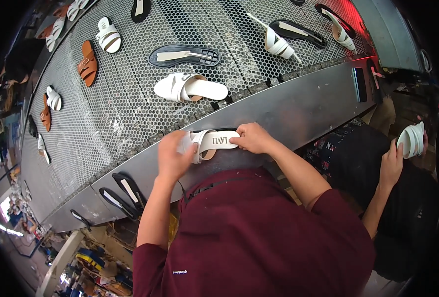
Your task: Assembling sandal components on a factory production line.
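A white sandal [212, 140] with crossed straps lies level in front of me, over the metal edge. A strip of black sole shows along its far side. My left hand [174, 156], slightly blurred, is closed around the strap end. My right hand [252, 138] pinches the heel end, thumb on the insole. Just beyond, on the mesh belt, rest another white sandal upper [209, 90] and a black outsole [185, 56] with a pale strip in it.
The perforated belt [130, 99] carries white and brown sandals [87, 63] and black soles. A smooth metal ledge [308, 99] runs along its near side, with black soles [118, 202] at left. To my right, a co-worker's hands [392, 158] hold a white sandal [411, 140].
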### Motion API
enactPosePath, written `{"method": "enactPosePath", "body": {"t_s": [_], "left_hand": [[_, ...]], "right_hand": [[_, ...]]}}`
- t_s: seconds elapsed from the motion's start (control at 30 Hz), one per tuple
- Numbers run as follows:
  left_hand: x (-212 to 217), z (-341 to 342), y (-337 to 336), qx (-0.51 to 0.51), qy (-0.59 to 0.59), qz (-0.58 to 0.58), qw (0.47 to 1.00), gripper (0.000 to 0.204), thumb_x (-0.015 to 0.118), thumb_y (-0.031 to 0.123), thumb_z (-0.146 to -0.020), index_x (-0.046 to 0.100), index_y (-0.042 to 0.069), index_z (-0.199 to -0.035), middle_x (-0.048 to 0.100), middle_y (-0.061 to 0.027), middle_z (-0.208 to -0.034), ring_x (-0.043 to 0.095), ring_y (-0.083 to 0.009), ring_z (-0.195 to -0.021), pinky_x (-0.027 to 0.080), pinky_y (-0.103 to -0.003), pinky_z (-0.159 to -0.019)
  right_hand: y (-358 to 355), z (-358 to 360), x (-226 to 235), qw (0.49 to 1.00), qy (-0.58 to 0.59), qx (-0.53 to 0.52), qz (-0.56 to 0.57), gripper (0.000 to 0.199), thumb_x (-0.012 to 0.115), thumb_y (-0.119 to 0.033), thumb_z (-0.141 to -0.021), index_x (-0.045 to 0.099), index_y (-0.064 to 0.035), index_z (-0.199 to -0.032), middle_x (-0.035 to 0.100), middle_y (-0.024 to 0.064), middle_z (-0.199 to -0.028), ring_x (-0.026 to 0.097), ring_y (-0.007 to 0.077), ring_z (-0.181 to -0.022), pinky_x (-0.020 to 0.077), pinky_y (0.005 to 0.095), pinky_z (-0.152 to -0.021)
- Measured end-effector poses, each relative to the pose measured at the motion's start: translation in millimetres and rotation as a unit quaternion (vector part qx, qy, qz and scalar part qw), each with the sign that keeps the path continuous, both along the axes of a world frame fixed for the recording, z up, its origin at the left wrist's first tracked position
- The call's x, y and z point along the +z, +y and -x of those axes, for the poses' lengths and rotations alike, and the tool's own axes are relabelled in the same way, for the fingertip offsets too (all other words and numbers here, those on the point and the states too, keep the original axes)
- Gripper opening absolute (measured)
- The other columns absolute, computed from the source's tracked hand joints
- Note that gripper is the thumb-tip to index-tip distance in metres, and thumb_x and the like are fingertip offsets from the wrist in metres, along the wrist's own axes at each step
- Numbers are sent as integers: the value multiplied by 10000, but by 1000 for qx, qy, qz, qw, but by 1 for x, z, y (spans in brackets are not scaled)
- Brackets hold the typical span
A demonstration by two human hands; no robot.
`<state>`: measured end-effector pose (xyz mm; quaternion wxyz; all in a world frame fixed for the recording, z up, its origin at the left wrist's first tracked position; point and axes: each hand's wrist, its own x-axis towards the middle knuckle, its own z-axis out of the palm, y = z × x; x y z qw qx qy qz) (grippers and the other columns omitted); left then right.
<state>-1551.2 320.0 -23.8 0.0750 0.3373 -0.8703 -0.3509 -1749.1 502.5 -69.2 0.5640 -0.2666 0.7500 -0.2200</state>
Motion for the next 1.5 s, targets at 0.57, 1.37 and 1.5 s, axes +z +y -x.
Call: {"method": "enactPosePath", "body": {"t_s": [0.57,1.37,1.5], "left_hand": [[-11,79,50,-353,-72,73,930,538,769,232,-631,539,56,-1084,567,-105,-1019,565,-304,-923,447,-393,-833],[18,99,41,-302,-49,18,952,575,797,221,-630,588,68,-1143,595,-89,-1036,600,-293,-930,489,-397,-794],[16,102,45,-296,-30,40,954,601,812,243,-610,598,63,-1143,607,-91,-1046,618,-294,-882,507,-383,-750]], "right_hand": [[26,14,13,939,268,98,190,675,833,-269,-605,572,-75,-1196,478,92,-1169,433,306,-1124,377,403,-965],[26,37,31,971,-40,-53,229,674,764,-259,-709,479,21,-1252,673,180,-851,663,254,-781,515,341,-719],[21,28,35,974,55,-103,194,492,692,-282,-778,568,5,-1158,649,181,-739,649,299,-670,503,381,-631]]}}
